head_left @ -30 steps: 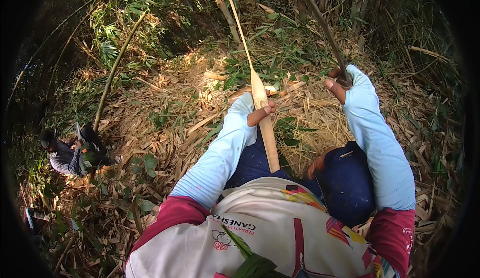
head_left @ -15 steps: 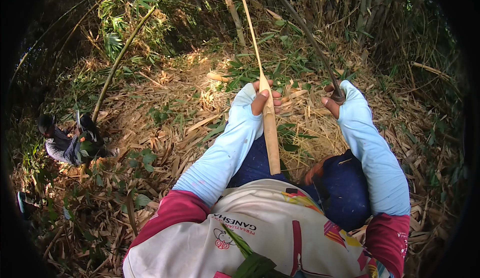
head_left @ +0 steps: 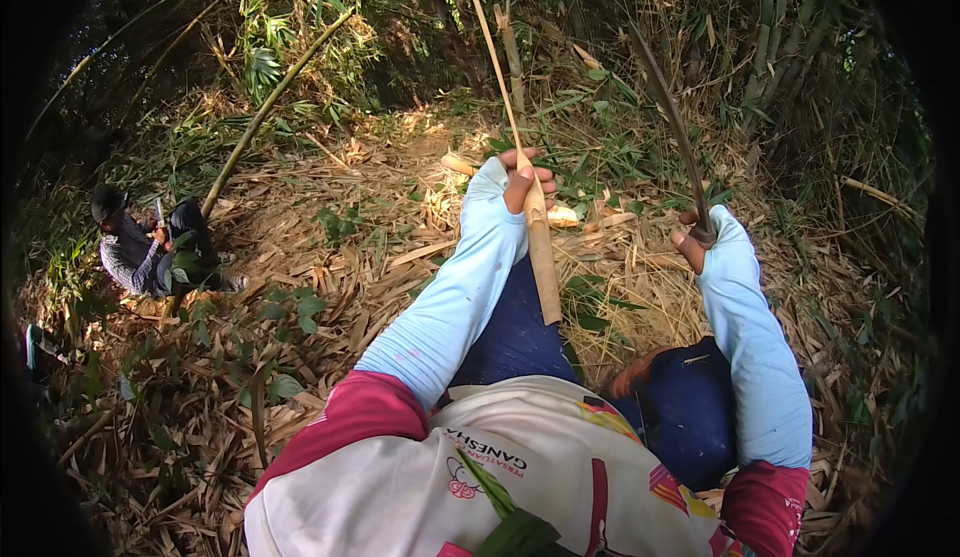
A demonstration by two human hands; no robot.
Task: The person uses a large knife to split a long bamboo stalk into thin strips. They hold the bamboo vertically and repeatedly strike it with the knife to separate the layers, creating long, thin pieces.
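Note:
My left hand (head_left: 517, 185) grips a pale split-bamboo piece (head_left: 541, 262) near its middle. The piece has a broad flat lower part that hangs over my thigh, and above my fingers it narrows to a long thin strip. In my right hand (head_left: 697, 241) is a machete (head_left: 669, 107), held by its grip with the long dark blade pointing up and away from me. Most of the handle is hidden by my fingers and the light blue sleeve. The blade stands apart from the bamboo.
Dry bamboo leaves and pale shavings (head_left: 640, 287) cover the ground before me. At the left a person (head_left: 150, 247) in a cap sits holding a blade. A bamboo pole (head_left: 270, 107) leans behind them. Short cut stakes (head_left: 512, 57) and dense stalks stand ahead.
My hands are farther apart: the right hand with the machete has moved right and a little nearer to me. Both grips stay the same. The view has shifted slightly.

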